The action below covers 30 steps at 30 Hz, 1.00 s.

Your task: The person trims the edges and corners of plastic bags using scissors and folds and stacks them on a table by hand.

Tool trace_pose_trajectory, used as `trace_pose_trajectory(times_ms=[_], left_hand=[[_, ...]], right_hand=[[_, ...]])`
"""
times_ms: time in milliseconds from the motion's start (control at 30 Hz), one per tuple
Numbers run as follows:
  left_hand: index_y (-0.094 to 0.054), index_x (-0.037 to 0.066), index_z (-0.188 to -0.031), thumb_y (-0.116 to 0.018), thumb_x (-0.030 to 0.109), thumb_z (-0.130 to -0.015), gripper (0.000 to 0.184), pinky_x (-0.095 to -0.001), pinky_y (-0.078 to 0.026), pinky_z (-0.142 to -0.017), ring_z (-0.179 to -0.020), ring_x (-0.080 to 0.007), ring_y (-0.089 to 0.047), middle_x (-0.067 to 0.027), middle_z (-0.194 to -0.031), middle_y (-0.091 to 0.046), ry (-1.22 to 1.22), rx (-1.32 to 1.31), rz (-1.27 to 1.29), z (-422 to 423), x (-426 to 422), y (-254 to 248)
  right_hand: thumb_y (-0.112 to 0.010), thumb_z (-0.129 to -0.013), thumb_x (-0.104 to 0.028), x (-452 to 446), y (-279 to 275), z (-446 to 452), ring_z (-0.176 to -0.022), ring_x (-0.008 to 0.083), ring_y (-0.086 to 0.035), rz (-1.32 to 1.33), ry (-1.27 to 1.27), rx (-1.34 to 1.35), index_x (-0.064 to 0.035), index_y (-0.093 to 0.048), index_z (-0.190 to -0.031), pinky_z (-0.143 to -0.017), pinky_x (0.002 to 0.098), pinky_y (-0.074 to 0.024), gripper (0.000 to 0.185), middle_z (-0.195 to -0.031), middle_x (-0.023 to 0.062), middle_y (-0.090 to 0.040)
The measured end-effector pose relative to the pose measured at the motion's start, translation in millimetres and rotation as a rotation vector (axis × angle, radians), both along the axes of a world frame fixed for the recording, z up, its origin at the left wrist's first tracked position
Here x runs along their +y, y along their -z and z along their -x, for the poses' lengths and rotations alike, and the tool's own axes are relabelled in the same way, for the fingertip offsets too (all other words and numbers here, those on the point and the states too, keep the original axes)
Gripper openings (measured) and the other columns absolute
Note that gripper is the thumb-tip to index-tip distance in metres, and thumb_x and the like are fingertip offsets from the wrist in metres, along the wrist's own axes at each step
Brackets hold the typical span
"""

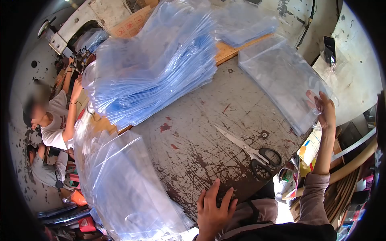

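Observation:
My right hand (325, 109), at the far right of the table, has its fingers closed on the near end of a clear plastic bag (277, 80). The bag lies flat, and part of the fingers shows through its film. At the table's front edge, my left hand (213, 211) is open, fingers apart, holding nothing. Black-handled scissors (250, 150) lie with their blades slightly apart between my hands. To the left, a stack of clear bags (132, 184) reaches over the table edge, close to my left hand.
A tall pile of bluish clear bags (157, 76) covers the back left, beside a smaller stack (245, 26). A phone (329, 50) is propped at the right. Another person (56, 122) works at the left. The worn tabletop (189, 116) is scratched.

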<state>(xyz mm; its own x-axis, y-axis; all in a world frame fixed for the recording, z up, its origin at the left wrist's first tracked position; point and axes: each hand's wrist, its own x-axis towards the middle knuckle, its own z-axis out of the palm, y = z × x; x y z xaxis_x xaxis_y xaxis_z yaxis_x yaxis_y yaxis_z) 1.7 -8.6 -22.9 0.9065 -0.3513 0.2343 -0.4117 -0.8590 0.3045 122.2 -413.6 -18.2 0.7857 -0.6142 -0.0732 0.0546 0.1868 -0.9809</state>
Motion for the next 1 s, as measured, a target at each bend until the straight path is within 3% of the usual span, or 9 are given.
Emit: trace_pose_trajectory(times_ms=[133,267,467,700,767,867,933,967,1000], left_hand=[[-0.063,0.019,-0.104,-0.061,0.032,-0.08,0.028,-0.0405,-0.038,-0.092,-0.103,-0.0214,-0.054,-0.0126,-0.124,-0.05,0.016,0.016,0.001,-1.0,1.1,-2.5],[-0.063,0.018,-0.104,-0.061,0.032,-0.08,0.028,-0.0396,-0.038,-0.092,-0.101,-0.0212,-0.055,-0.0124,-0.124,-0.051,-0.034,-0.016,-0.001,1.8,-2.2,3.4],[-0.064,0.018,-0.103,-0.061,0.032,-0.08,0.027,-0.0393,-0.038,-0.092,-0.1,-0.0215,-0.055,-0.0125,-0.124,-0.05,-0.046,-0.017,-0.002,2.4,-2.9,3.4],[-0.064,0.017,-0.104,-0.061,0.032,-0.08,0.028,-0.04,-0.039,-0.092,-0.101,-0.022,-0.055,-0.0127,-0.124,-0.051,-0.027,-0.021,0.0,2.4,-2.5,3.6],[-0.063,0.013,-0.102,-0.063,0.029,-0.077,0.03,-0.0456,-0.041,-0.091,-0.107,-0.0275,-0.051,-0.0163,-0.124,-0.048,-0.011,-0.007,0.021,2.6,-2.6,4.1],[-0.063,0.013,-0.103,-0.063,0.029,-0.077,0.031,-0.046,-0.04,-0.092,-0.108,-0.0277,-0.051,-0.0164,-0.124,-0.049,-0.012,-0.02,0.027,2.9,-2.9,5.2],[-0.063,0.013,-0.104,-0.063,0.029,-0.077,0.031,-0.0458,-0.04,-0.092,-0.108,-0.0276,-0.051,-0.0162,-0.123,-0.049,0.034,0.001,0.054,3.6,1.6,2.7],[-0.063,0.014,-0.105,-0.064,0.029,-0.077,0.032,-0.0456,-0.04,-0.093,-0.109,-0.0276,-0.051,-0.0161,-0.123,-0.05,0.091,0.024,0.083,4.5,3.7,1.7],[-0.064,0.014,-0.105,-0.065,0.029,-0.076,0.033,-0.0504,-0.036,-0.096,-0.112,-0.0277,-0.05,-0.0149,-0.123,-0.05,0.092,0.081,0.142,11.4,5.9,0.7]], right_hand=[[-0.042,-0.089,-0.012,13.3,-20.8,13.9,-0.107,0.0307,-0.055,-0.188,-0.024,-0.095,0.0096,-0.036,-0.122,-0.087,0.0425,-0.0462,0.04,-0.113,0.0202,-0.055],[-0.043,-0.088,-0.01,-25.2,4.9,28.0,-0.104,0.0279,-0.055,-0.135,-0.111,-0.115,0.009,-0.04,-0.12,-0.084,0.0413,-0.0468,0.037,-0.112,0.0186,-0.055],[-0.043,-0.087,-0.006,-14.0,3.8,29.7,-0.093,0.0233,-0.058,0.117,-0.117,-0.022,0.0112,-0.039,-0.123,-0.08,0.0352,-0.0485,0.04,-0.105,0.0149,-0.058],[-0.05,-0.088,-0.013,-19.0,15.0,34.3,-0.069,0.0162,-0.061,0.586,0.031,0.204,0.0133,-0.044,-0.117,-0.058,0.0288,-0.0519,0.04,-0.086,0.013,-0.063],[-0.051,-0.088,-0.013,-9.4,9.0,34.1,-0.065,0.0147,-0.062,0.687,0.087,0.259,0.0129,-0.048,-0.113,-0.056,0.0273,-0.051,0.036,-0.079,0.0123,-0.064],[-0.05,-0.09,-0.024,10.9,-5.4,32.8,-0.062,0.0222,-0.063,1.039,0.222,0.511,0.0065,-0.06,-0.093,-0.058,0.0328,-0.0506,0.032,-0.068,0.0136,-0.063],[-0.05,-0.089,-0.039,26.3,-12.7,34.1,-0.058,0.0307,-0.06,1.409,0.458,0.73,0.0007,-0.061,-0.069,-0.055,0.0407,-0.0455,0.046,-0.06,0.0174,-0.06],[-0.046,-0.088,-0.049,34.9,-18.1,35.8,-0.068,0.0388,-0.06,1.448,0.506,0.817,-0.0029,-0.062,-0.065,-0.058,0.0461,-0.0452,0.054,-0.065,0.0191,-0.061],[-0.045,-0.088,-0.05,37.9,-23.0,37.8,-0.069,0.0383,-0.06,1.486,0.533,0.89,-0.0041,-0.063,-0.068,-0.059,0.0463,-0.0455,0.053,-0.066,0.0184,-0.061]])
